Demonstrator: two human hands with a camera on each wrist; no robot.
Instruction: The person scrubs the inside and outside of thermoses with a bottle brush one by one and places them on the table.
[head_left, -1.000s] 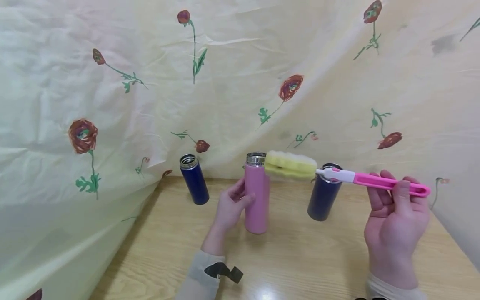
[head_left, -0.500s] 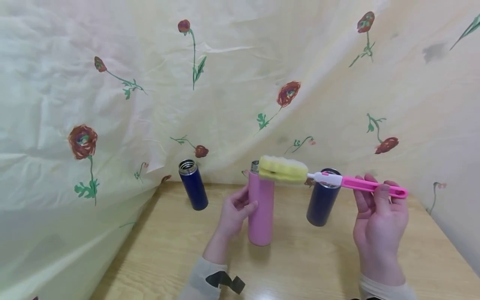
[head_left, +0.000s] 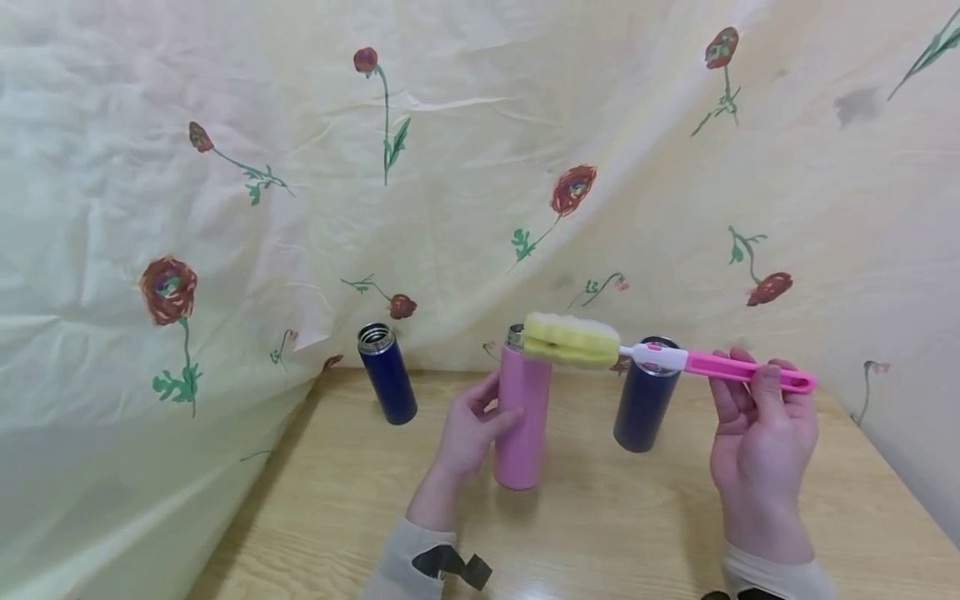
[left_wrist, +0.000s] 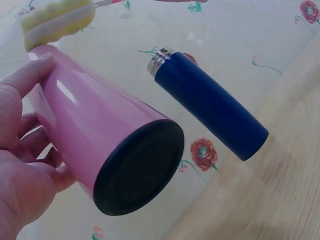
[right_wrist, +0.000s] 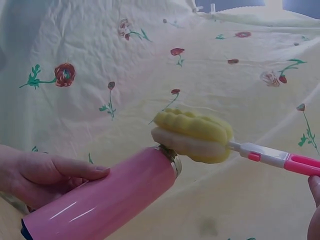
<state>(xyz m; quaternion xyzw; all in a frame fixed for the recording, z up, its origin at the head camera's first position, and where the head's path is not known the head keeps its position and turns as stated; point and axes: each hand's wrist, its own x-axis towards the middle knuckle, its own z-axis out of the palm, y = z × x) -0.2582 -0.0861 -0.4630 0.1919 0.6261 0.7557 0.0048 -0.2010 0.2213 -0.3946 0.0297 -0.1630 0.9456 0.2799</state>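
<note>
My left hand [head_left: 468,429] grips a pink thermos bottle [head_left: 521,417] round its side, fingers behind and thumb in front. The left wrist view shows the bottle's black base [left_wrist: 140,167], raised off the table. In my right hand [head_left: 765,442] is a bottle brush, pinched by its pink handle [head_left: 738,369] between thumb and fingers. Its yellow and white sponge head [head_left: 572,340] points left and overlaps the bottle's open metal neck [right_wrist: 172,160]. Seen from the right wrist, the sponge lies across the outside of that mouth.
A dark blue thermos [head_left: 388,375] without a lid stands at the left on the wooden table [head_left: 585,517]. Another dark blue one [head_left: 645,404] stands at the right, partly behind the brush. Flower-patterned cloth [head_left: 450,167] hangs behind and along the left side.
Over the last second the brush and right hand have shifted left, the sponge coming further over the bottle's neck. The pink bottle has moved slightly right and nearer. Both hands keep their hold.
</note>
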